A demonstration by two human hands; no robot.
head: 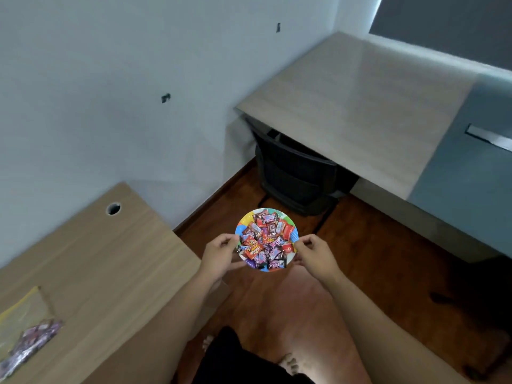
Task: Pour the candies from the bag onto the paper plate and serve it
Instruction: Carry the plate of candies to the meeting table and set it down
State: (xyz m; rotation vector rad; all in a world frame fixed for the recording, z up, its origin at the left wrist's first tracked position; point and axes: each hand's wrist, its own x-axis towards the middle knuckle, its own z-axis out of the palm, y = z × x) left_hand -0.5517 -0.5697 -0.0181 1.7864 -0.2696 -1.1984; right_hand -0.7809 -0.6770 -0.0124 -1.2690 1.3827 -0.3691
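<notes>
A colourful paper plate [291,224] heaped with wrapped candies [264,239] is held in the air over the wooden floor, between two desks. My left hand [219,254] grips its left rim and my right hand [314,254] grips its right rim. The clear candy bag [25,325] lies on the wooden desk at the lower left, with several purple-wrapped candies still inside it.
A light wooden desk [105,267] with a cable hole stands to my left. A larger pale desk [360,106] sits ahead on the right, with a black chair [293,173] tucked under it. White walls close the far left. My bare feet are below.
</notes>
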